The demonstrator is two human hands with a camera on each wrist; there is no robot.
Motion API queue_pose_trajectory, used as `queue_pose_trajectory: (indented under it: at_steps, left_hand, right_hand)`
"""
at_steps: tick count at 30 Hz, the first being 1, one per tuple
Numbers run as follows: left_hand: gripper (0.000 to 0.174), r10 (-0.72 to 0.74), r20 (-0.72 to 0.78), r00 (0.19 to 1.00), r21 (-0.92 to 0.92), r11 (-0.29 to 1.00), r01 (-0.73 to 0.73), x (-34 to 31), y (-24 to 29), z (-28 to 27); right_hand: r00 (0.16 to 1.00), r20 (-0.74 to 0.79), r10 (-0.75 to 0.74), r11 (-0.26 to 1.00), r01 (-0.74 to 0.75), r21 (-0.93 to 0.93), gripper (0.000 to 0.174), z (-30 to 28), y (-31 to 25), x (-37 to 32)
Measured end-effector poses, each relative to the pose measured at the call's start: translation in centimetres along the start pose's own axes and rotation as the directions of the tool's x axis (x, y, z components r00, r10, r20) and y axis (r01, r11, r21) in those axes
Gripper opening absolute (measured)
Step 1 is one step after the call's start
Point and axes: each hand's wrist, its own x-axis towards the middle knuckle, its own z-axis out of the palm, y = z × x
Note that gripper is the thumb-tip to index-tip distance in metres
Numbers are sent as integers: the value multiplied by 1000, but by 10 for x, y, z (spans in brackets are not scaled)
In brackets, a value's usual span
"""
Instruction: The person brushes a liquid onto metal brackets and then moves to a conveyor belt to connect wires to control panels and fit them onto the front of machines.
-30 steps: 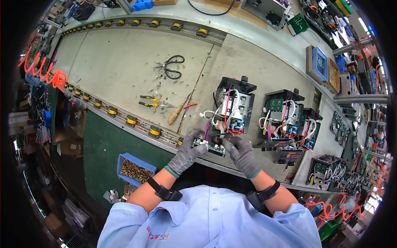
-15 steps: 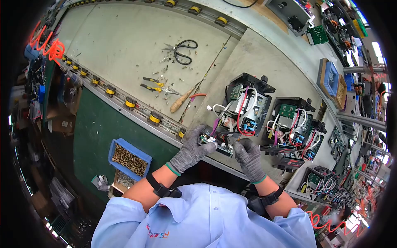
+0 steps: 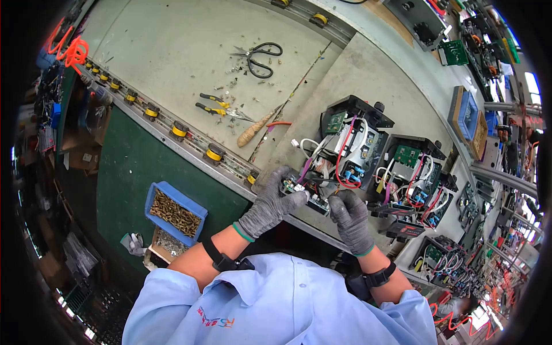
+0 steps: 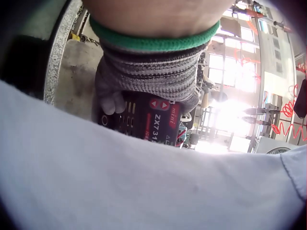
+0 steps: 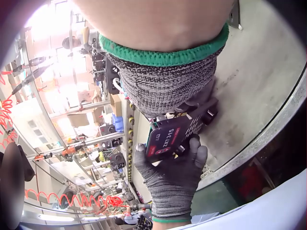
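My gloved left hand (image 3: pixel 270 202) grips the black front panel (image 5: pixel 165 138) of an electronic unit, its thumb at the near edge. White connectors and a circuit board (image 3: pixel 316 201) show on the panel's upper face in the head view. The printed side, marked ZX7 315, faces down towards my body. At the panel's right end my gloved right hand (image 3: pixel 352 221) pinches a thin wire (image 3: pixel 337 191) between thumb and fingertips. Behind the panel stands the open unit (image 3: pixel 351 150), with red, white and purple wires running out of it.
Further open units (image 3: pixel 405 175) stand to the right. Scissors (image 3: pixel 259 59), yellow-handled pliers (image 3: pixel 221 108) and a tool with a wrapped handle (image 3: pixel 253 133) lie among scattered screws. A blue bin (image 3: pixel 178 213) of brass-coloured parts sits at the lower left, below the bench's roller rail (image 3: pixel 192 142).
The head view has turned and shifted, so the bench appears displaced. My left hand keeps hold of the panel. My right hand has drawn slightly away from the panel with fingertips together.
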Motion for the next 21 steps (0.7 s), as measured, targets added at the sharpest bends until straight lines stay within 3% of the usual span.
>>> queue_pose_trajectory:
  at_steps: [2, 5, 8, 11, 13, 14, 17, 18, 20, 21]
  left_hand:
    - [91, -36, -56, 998, -117, 993, 29, 0, 7, 4]
    - [87, -5, -104, 995, -98, 995, -5, 0, 4, 11]
    - [83, 26, -156, 987, -204, 977, -58, -2, -1, 19]
    - [82, -5, -147, 989, -195, 980, -24, -4, 9, 20]
    - [83, -14, -143, 990, -209, 978, -16, -4, 10, 21]
    - [83, -23, -137, 990, -221, 975, -8, -4, 10, 20]
    - [83, 1, -161, 987, -202, 979, -34, -4, 5, 21]
    - [83, 4, -159, 987, -199, 979, -36, -4, 5, 21]
    - [82, -18, -142, 990, -223, 975, -14, -4, 5, 20]
    - [82, -16, -141, 990, -216, 976, -14, -3, 2, 18]
  right_hand:
    - [1000, 1, -15, 1000, 15, -8, 24, -3, 0, 2]
    - [998, 62, -19, 999, 21, -26, 25, -11, 3, 5]
    - [995, 82, -64, 990, 74, -120, 25, -13, -5, 4]
    - [991, 95, -99, 952, 122, -280, 24, -17, -17, 0]
    - [932, 221, -286, 687, 360, -631, 30, -20, -28, -2]
    - [930, 224, -291, 684, 366, -631, 30, -19, -34, -3]
    - [912, 315, -263, 482, 407, -776, 39, -14, -50, -5]
    - [912, 311, -267, 483, 406, -776, 39, -13, -53, -2]
    - [857, 363, -365, 363, 490, -792, 40, -11, -57, 6]
    - [857, 359, -370, 367, 490, -791, 40, -11, -57, 9]
